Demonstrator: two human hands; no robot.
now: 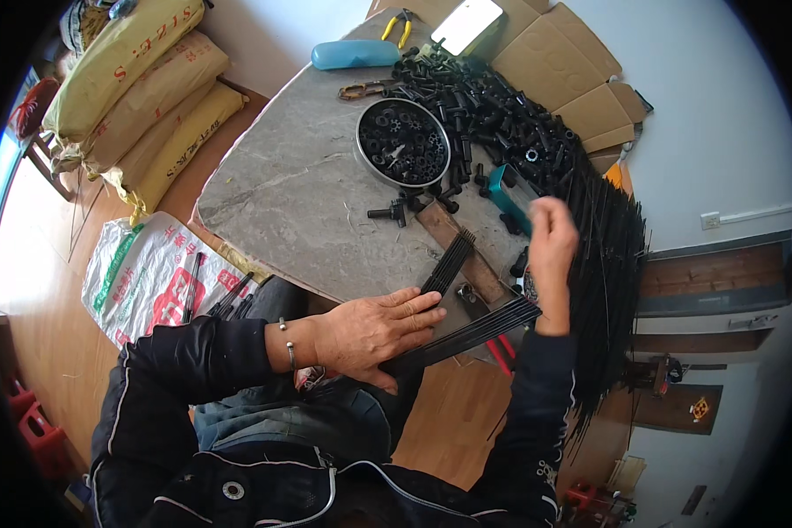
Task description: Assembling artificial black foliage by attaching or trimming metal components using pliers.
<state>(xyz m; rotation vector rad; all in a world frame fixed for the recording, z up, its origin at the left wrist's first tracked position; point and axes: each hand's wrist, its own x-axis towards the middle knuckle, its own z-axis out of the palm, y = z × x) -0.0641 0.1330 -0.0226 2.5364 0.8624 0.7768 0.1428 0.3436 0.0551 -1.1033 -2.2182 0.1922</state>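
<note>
My left hand (378, 333) lies palm down across thin black rods at the near table edge, its fingers stretched out and the thumb apart. One bundle of black rods (449, 262) points away from the fingers; a longer bundle of black rods (475, 333) runs rightward from beneath the hand. To the right, my right hand (553, 251) is raised with its fingers curled together, slightly blurred; whatever is in them is hidden. It is beside a teal open box (509, 194). Between the bundles lies a flat wooden strip (458, 242).
A round tin (402, 143) of small black rings stands on the grey table (273, 185). Black bolt-like parts (493, 110) are heaped behind it, with a mass of long black rods (609, 264) at right. Yellow-handled pliers (399, 31) and a blue case (355, 55) lie far back.
</note>
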